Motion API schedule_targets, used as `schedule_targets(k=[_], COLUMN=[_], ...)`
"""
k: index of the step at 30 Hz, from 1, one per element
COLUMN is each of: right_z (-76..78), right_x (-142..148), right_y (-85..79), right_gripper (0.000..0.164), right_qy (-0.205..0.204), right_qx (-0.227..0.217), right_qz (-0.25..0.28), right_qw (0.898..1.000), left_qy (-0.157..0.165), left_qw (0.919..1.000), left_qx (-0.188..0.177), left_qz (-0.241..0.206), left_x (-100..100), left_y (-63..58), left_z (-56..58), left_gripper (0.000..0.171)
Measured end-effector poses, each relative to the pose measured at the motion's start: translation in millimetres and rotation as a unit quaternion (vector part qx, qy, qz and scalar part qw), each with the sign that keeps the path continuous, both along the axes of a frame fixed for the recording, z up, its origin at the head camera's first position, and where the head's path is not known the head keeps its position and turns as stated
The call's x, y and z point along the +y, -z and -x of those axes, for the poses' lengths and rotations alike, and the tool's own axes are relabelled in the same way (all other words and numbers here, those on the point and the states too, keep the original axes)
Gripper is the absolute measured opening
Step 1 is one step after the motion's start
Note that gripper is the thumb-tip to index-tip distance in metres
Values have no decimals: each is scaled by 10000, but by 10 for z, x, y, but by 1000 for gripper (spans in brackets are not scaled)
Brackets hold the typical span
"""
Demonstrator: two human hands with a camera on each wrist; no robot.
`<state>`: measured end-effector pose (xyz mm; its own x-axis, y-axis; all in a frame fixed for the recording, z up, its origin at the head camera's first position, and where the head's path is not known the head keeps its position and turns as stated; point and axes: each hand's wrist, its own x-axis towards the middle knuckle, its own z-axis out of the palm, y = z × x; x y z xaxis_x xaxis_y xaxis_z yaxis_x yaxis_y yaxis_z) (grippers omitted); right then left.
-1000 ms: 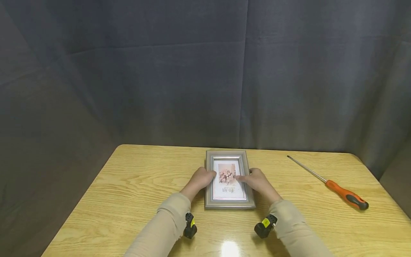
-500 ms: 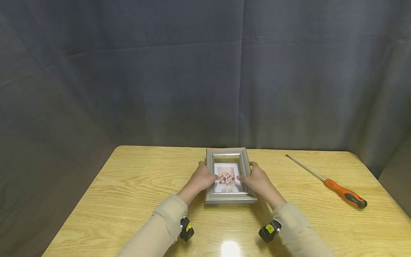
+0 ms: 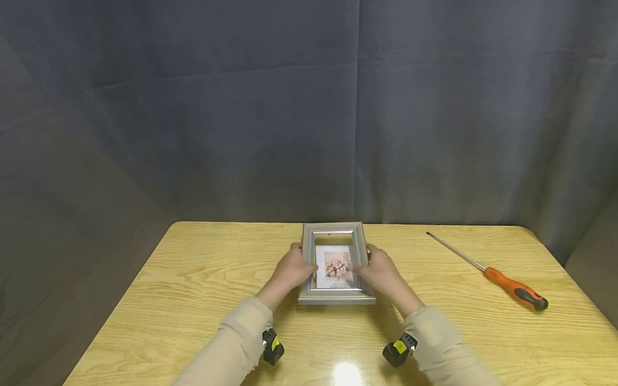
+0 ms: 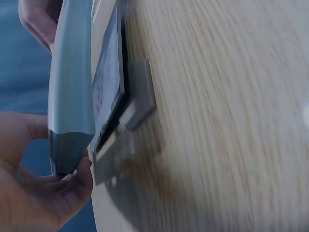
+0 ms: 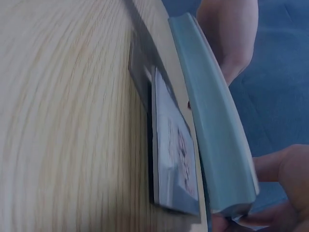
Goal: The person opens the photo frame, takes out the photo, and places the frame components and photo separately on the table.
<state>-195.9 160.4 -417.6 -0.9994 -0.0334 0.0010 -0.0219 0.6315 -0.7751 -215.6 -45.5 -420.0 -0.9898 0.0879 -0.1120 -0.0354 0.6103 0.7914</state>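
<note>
A silver-grey picture frame (image 3: pixel 336 301) is raised over the table, gripped at its sides by both hands. My left hand (image 3: pixel 292 268) holds the left side, thumb on the front and fingers behind. The right hand (image 3: pixel 382 269) holds the opposite side the same way. Through the opening shows a picture card (image 3: pixel 333 256) with pink flowers, separate from the frame, with bare wood visible above it. In the left wrist view the card (image 4: pixel 107 87) lies below the frame (image 4: pixel 72 87) on a dark backing, beside a grey flat piece (image 4: pixel 141 92).
An orange and black screwdriver (image 3: pixel 514 287) lies on the right of the wooden table (image 3: pixel 193 321), its shaft pointing to the back left. Dark curtains (image 3: pixel 265 134) hang behind and at the sides. Black wrist cameras (image 3: pixel 273 347) sit below both sleeves.
Both hands have raised the frame away from the card. The card, which filled the opening before, now shows lower in it, with wood visible above. The screwdriver stays in place.
</note>
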Motion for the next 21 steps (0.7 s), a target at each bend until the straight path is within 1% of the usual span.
schedule_targets(k=[3, 8, 12, 15, 18, 21], right_z=[-23, -65, -82, -85, -91, -109], right_x=[-71, -206, -333, -451, -574, -685], right_y=[-3, -11, -2, 16, 34, 59], right_gripper=[65, 69, 69, 69, 73, 79], right_qy=[7, 63, 76, -14, -98, -138], right_qx=[123, 99, 138, 160, 70, -3], right_qz=[154, 281, 364, 462, 557, 588], right_qw=[9998, 9995, 9992, 9988, 9984, 9982], left_qy=[-53, -201, -204, -201, -200, -262], left_qw=[9999, 9986, 9972, 9954, 9935, 9918], left_qx=[118, 306, 441, 509, 556, 525], left_qz=[105, 381, 566, 788, 971, 1135], left_x=[-79, -193, -287, -386, -505, -618], left_y=[14, 61, 88, 74, 51, 33], left_z=[-2, -12, -23, -29, -36, -48], left_gripper=[70, 68, 65, 62, 61, 62])
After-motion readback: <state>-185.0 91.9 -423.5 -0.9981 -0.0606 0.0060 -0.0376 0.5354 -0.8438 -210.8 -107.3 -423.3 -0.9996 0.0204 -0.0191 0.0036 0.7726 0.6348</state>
